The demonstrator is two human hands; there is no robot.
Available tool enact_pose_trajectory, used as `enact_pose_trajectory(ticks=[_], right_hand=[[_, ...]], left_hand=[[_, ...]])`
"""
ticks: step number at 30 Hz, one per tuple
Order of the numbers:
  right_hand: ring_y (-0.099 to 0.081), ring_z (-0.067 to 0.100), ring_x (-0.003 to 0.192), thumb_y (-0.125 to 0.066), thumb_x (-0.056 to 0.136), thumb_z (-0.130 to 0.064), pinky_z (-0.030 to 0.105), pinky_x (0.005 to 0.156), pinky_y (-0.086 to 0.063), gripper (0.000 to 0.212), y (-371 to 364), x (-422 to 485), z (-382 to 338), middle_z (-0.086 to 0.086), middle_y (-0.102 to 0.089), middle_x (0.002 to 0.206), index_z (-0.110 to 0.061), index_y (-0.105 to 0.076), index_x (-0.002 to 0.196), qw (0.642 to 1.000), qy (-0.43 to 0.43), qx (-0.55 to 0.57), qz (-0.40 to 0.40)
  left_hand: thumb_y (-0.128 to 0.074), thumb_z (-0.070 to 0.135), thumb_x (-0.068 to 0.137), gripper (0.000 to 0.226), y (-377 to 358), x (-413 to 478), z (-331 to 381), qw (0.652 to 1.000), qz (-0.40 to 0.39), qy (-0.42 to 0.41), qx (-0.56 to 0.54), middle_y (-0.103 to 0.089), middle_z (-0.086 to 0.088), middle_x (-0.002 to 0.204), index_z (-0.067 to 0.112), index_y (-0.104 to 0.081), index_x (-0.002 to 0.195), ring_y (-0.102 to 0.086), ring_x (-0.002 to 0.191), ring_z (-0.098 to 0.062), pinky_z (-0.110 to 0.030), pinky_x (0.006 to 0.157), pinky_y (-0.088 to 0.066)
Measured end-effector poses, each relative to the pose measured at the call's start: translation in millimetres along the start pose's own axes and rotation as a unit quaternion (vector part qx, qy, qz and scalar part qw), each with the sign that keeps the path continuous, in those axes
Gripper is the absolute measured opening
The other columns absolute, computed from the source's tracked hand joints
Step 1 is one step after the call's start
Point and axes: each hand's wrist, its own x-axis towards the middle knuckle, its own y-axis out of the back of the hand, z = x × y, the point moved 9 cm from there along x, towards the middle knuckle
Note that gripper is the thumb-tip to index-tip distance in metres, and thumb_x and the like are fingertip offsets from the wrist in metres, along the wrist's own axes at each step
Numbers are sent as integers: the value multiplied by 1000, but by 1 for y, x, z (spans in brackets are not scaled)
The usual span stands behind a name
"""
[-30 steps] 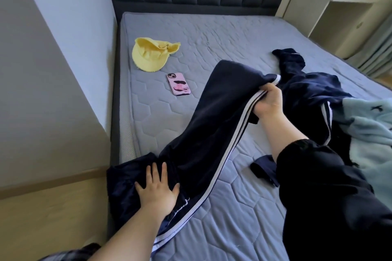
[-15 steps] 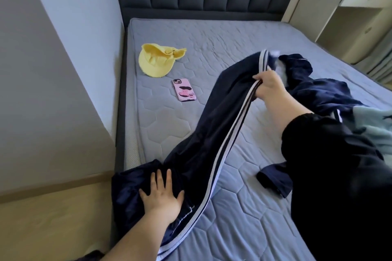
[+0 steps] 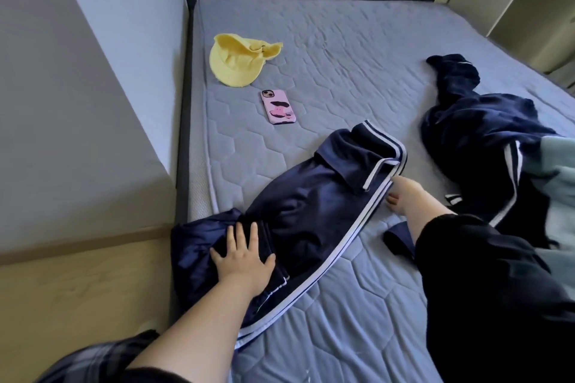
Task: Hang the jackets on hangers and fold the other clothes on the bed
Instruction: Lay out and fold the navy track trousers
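Folding should be kept square: trousers point(image 3: 311, 196) pinned under the flat left hand point(image 3: 242, 261), right hand point(image 3: 407, 199) at their stripe, grip unclear.

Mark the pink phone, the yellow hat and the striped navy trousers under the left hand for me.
pink phone point(image 3: 278, 107): head view, middle of its case back.
yellow hat point(image 3: 236, 64): head view, on its crown.
striped navy trousers point(image 3: 311, 196): head view, on the folded leg's dark cloth.

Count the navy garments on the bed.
2: striped garment under the left hand, crumpled garment at right; navy scrap by the right sleeve may be another.
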Motion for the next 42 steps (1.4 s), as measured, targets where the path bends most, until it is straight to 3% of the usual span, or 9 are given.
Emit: enact_pose_trajectory(ticks=[3,9,15,19,24,29,33,38,42], right_hand=[[-52,20,65,-61,91,-18,30,57,-48,17,-15,-5,1,7,-53,80,-12,-55,106,999,5,-35,0],[-55,30,119,-64,86,-11,35,98,-46,47,-30,-10,-11,15,-58,128,1,-50,129,956,114,-269,39],[-47,36,122,-70,81,-28,41,95,-41,64,-23,-29,-13,18,-45,132,-2,-37,130,903,215,-346,134],[-44,34,119,-67,84,-37,42,93,-40,52,-16,-40,-36,15,-50,124,-4,-50,120,828,292,-420,230],[-54,37,107,-45,96,-33,37,81,-43,36,-47,-18,-43,16,-65,101,-6,-68,91,785,330,-513,114],[-44,39,122,-48,94,-26,43,103,-34,37,-76,2,-60,19,-54,130,-5,-55,123,651,426,-628,18],[-32,34,136,-53,91,-28,44,107,-34,50,-27,27,-126,18,-43,141,-1,-45,132,773,432,-440,151],[-38,34,130,-58,88,-33,39,107,-32,58,26,63,-117,16,-40,141,-5,-41,136,889,263,-270,259],[-61,27,100,-64,89,-33,37,92,-47,51,15,92,-68,13,-60,114,-4,-51,129,992,88,-2,87]], left_hand=[[-19,63,94,79,1,0,0,1000,-2,1,-1,17,-6,160,24,21,149,19,146,-25,-62,112,-9],[-23,62,94,79,11,-3,5,1000,3,7,14,10,-8,161,22,13,152,13,147,-27,-60,112,-8],[-33,48,96,65,52,-10,53,967,205,-131,71,9,-8,161,26,-11,153,14,147,-26,-60,112,1],[-23,63,95,72,54,15,104,972,150,-180,29,18,-5,160,33,11,151,21,145,-28,-59,113,5],[-35,75,85,94,42,50,152,988,-4,-153,32,28,-4,157,36,24,146,26,143,-32,-66,110,-1],[-31,81,81,99,22,70,157,984,-48,-138,106,29,-7,156,34,28,145,23,143,-35,-67,109,-6],[-32,82,79,102,21,76,162,979,-78,-139,127,31,-9,154,34,29,144,24,142,-37,-68,108,-10],[-35,82,79,102,20,78,164,979,-83,-133,129,32,-8,154,35,29,144,25,142,-37,-68,108,-11],[-36,82,78,102,22,79,165,980,-77,-130,126,32,-8,154,37,28,144,26,142,-36,-68,108,-11]])
